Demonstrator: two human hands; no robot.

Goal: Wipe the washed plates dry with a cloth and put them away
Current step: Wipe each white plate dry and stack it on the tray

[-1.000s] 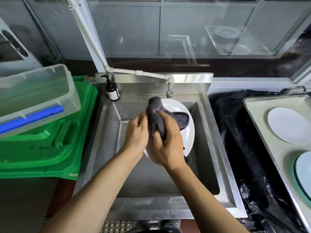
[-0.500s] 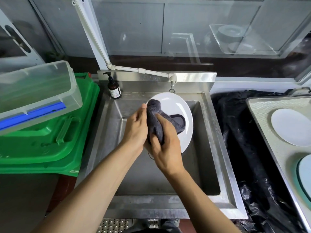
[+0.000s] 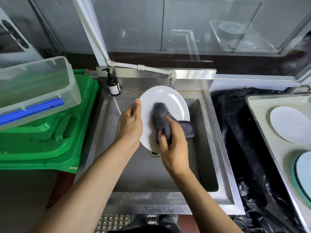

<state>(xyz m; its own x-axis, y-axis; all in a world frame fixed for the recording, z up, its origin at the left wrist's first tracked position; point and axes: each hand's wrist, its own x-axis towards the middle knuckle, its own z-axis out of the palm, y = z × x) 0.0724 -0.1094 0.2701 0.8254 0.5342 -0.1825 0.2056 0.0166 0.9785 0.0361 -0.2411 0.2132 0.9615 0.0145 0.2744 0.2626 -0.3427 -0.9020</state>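
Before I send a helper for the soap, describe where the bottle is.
Find the steel sink. On its back left corner, left of the tap, stands a small dark pump bottle with a white label, the only bottle there.

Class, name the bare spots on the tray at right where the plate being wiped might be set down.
On the grey tray, bare mat lies along its near-left edge, beside the white plate and the teal-rimmed plate. The gap between those two plates is narrow.

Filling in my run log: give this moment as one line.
step: drying | left hand: holds round white plate over steel sink | right hand: rubs grey cloth on plate
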